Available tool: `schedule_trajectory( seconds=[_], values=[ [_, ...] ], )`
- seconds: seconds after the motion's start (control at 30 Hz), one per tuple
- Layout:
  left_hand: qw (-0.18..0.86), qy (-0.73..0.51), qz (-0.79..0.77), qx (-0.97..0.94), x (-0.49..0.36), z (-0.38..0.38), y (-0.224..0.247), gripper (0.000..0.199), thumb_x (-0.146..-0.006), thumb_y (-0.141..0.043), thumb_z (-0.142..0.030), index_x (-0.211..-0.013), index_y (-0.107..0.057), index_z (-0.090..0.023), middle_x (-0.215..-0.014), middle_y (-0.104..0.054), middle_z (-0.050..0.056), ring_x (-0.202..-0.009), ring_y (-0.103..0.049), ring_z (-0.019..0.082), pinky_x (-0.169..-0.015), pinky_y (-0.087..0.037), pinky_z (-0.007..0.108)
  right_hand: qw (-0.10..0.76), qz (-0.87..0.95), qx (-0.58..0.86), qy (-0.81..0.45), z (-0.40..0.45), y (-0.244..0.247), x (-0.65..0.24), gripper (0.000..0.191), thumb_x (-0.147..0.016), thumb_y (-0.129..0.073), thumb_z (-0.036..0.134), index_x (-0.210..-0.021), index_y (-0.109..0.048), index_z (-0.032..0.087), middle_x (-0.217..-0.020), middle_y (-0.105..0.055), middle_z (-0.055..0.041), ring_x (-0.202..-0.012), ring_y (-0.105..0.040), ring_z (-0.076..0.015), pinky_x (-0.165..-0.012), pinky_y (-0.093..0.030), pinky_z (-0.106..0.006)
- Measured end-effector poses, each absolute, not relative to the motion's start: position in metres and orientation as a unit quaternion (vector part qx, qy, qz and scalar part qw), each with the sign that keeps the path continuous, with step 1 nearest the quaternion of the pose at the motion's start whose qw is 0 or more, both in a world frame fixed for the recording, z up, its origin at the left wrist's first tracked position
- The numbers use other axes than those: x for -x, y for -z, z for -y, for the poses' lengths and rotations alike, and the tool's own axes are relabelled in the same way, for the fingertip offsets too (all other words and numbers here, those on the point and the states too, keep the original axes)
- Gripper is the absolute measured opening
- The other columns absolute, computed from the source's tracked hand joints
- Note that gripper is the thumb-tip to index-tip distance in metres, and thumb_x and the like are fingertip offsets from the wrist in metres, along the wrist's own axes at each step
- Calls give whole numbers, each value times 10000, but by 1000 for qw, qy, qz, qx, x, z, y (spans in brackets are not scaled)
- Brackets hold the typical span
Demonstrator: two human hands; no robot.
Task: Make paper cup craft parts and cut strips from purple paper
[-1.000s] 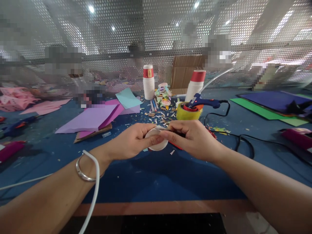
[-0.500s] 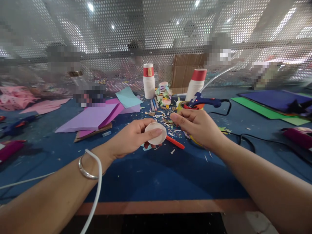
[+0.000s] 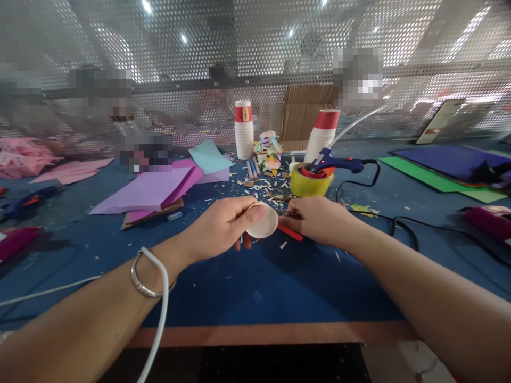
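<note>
Left hand [image 3: 217, 227] is pinching a white disc [image 3: 265, 224], in front and left of the yellow tape roll [image 3: 305, 186]. Right hand [image 3: 325, 217], just in front of the roll, is lying nearer the red stick [image 3: 291, 232], whose long axis is slanting rightward toward the wearer. Half-curled right fingertips are staying unclear; cannot tell whether they're gripping anything

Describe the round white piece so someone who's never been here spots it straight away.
Start at the blue table, where two bare forearms reach in. Follow the one wearing a silver bangle to the left hand, which holds the round white piece. Unlike the white cups standing stacked farther back, this is a single small disc, held in a hand.
</note>
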State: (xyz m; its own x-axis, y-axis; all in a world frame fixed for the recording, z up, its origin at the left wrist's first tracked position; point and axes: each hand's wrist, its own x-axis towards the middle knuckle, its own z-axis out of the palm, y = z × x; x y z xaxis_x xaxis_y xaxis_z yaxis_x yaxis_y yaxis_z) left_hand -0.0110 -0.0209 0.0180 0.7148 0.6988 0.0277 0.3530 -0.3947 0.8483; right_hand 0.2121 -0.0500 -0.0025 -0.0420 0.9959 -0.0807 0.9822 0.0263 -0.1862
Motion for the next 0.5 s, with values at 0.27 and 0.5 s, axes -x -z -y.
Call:
schedule_trajectory(
  seconds=[0.27,0.5],
  values=[
    [420,-204,-355,-810,9,23,-16,471,-1015,-484,-527,-1255,-658,-160,-668,-686,2,-478,-639,109,-411,-496,167,11,701,709,-76,58,-7,-202,374,-963,-473,559,-888,-636,231,-894,-729,-86,-818,-684,-280,-556,-321,-317],
    [423,-228,-363,-798,9,24,-13,470,-1001,-537,-450,-1405,-628,-228,-693,-722,1,-483,-657,122,-419,-529,187,20,715,696,-61,60,-2,-204,345,-978,-476,491,-1016,-663,203,-894,-746,-104,-800,-696,-275,-554,-332,-309]
  ],
)
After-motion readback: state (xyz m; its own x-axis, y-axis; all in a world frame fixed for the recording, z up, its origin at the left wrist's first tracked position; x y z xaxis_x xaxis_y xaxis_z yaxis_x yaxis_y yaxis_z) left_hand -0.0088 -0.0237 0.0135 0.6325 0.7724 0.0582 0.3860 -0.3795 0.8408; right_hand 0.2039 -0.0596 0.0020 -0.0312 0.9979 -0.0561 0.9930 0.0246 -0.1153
